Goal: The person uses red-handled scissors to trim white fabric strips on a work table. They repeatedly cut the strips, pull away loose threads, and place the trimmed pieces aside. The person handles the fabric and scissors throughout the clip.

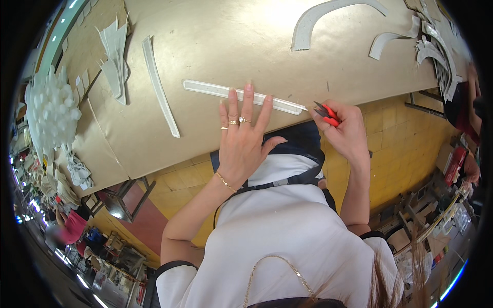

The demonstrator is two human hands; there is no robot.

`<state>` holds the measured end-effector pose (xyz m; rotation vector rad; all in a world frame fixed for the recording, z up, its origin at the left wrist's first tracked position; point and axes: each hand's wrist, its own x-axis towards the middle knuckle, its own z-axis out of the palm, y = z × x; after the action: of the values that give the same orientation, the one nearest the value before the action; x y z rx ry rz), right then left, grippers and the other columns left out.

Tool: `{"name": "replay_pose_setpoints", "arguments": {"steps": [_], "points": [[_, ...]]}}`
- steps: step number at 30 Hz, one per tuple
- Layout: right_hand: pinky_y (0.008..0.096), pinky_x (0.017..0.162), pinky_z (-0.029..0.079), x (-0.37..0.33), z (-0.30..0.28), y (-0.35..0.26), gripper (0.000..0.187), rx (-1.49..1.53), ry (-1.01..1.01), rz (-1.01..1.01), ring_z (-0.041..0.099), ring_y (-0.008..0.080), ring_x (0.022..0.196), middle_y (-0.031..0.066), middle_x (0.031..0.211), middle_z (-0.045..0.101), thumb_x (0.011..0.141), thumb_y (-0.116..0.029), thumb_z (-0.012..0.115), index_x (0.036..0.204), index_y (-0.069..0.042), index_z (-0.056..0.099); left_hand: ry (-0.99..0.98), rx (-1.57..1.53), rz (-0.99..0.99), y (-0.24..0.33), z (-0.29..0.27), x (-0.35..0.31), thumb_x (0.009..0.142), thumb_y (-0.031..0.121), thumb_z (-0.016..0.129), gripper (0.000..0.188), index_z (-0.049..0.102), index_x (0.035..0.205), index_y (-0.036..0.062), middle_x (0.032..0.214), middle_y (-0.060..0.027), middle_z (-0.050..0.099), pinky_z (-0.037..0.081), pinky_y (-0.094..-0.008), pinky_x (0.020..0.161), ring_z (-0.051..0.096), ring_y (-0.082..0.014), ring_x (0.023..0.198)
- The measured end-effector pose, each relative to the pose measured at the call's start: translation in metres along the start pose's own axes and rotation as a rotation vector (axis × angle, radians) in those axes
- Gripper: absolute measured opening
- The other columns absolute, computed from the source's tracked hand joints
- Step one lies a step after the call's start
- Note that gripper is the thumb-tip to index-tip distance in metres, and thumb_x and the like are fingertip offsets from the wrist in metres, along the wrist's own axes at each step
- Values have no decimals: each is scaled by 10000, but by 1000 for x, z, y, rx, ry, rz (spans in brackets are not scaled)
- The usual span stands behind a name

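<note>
A narrow white strip with a raised edge point(205, 87) lies slantwise near the table's front edge. My left hand point(244, 128) rests on it, fingers stretched out and spread over its middle. Red-handled thread snips with dark blades point(329, 117) are in my right hand point(349, 128), just beyond the strip's right end. The blades point up and to the left. A thin pale bit shows between the strip's end and my right fingertips; whether they pinch it I cannot tell. Left of my hands lies a second slim white strip point(160, 90), apart from the first.
The tan-covered table point(221, 46) spans the upper view. Curved white pieces point(313, 23) lie at the far right, with more piled near the right edge point(436, 51). Flat white pieces point(117, 61) and a translucent white heap point(51, 113) are at the left. People work on both sides.
</note>
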<state>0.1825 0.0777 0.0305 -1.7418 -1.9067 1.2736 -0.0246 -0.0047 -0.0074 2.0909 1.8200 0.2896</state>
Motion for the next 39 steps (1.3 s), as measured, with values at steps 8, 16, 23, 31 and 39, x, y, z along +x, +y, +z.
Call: {"name": "replay_pose_setpoints", "arguments": {"steps": [8,16,23,31,39], "points": [[289,481,285,1,1,1,267,-1,6,15,305,110,534,24,534,338,851,-113,704,685,22,544,-4,15,3,2,0,1,733,561,723,878,414,1490,241,1587,-264,173,233,-652,1103,167,-547,1424],[286,484,294,1,1,1,245,-11,17,-11,311,115,532,23,534,344,837,-116,713,698,21,565,-9,63,9,6,0,3,646,598,752,912,416,1464,373,1564,-327,161,202,-682,1103,189,-579,1403],[284,489,319,1,4,0,208,4,33,12,337,114,526,31,534,359,831,-111,714,723,21,596,-108,138,-12,14,-9,6,578,627,775,1000,374,1470,424,1550,-366,144,211,-695,1084,178,-585,1406],[373,559,467,1,3,1,132,-66,16,49,562,316,542,151,586,558,746,-174,701,758,-48,661,-224,-24,210,8,-7,18,619,561,785,1052,341,1518,240,1601,-221,161,282,-623,1104,202,-497,1432],[452,616,517,1,6,3,243,-202,97,-76,648,377,675,158,665,636,758,-323,724,781,-87,673,-208,41,230,15,-5,20,722,520,756,890,420,1471,176,1590,-240,172,196,-632,1136,184,-506,1426]]}}
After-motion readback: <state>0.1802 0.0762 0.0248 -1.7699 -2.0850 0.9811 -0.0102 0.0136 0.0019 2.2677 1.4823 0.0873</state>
